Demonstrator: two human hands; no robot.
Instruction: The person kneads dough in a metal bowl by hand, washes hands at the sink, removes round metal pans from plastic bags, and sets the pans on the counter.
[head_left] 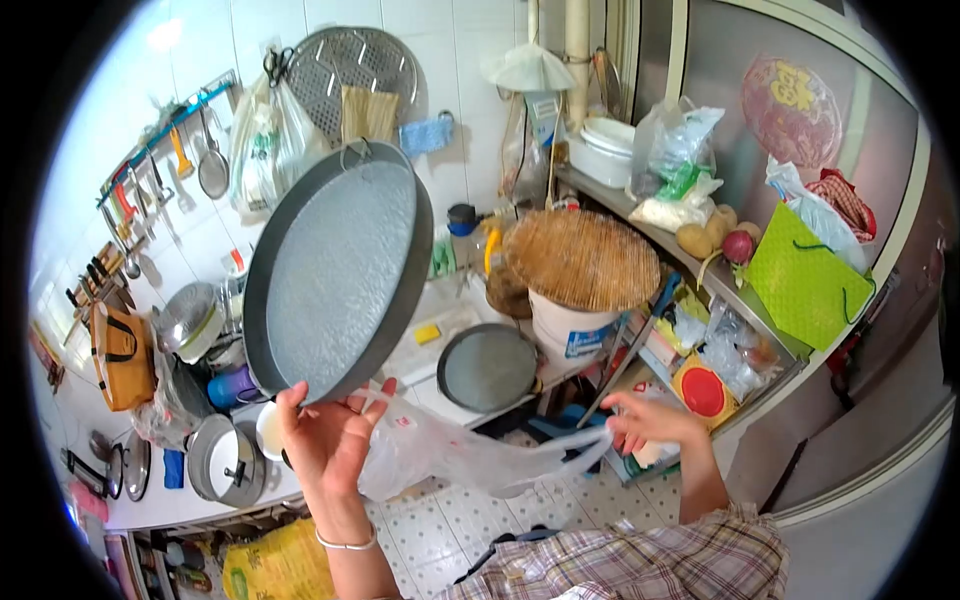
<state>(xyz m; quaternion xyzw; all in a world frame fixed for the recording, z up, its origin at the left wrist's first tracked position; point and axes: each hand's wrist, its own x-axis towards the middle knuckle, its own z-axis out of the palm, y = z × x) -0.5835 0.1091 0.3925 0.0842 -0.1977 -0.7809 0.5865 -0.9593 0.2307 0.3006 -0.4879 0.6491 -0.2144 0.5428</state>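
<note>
My left hand (335, 445) is closed on the lower rim of a large round grey pan (335, 265), which is tilted up with its inner face toward me. A small ring sits at the pan's top edge. Between my hands stretches a thin translucent plastic bag (430, 450). One end of it lies by the fingers of my left hand; whether they also grip it I cannot tell. The other end is pinched in my right hand (650, 425). Behind the bag, a second round grey pan (488, 367) rests on the counter by the sink.
A woven round lid (582, 260) covers a white bucket (570, 325). A yellow sponge (428, 333) lies at the sink. To the right, a shelf (740, 300) bears potatoes, an onion and a green bag (810, 280). Pots (225, 460) stand on the left counter; utensils (212, 170) hang on the wall.
</note>
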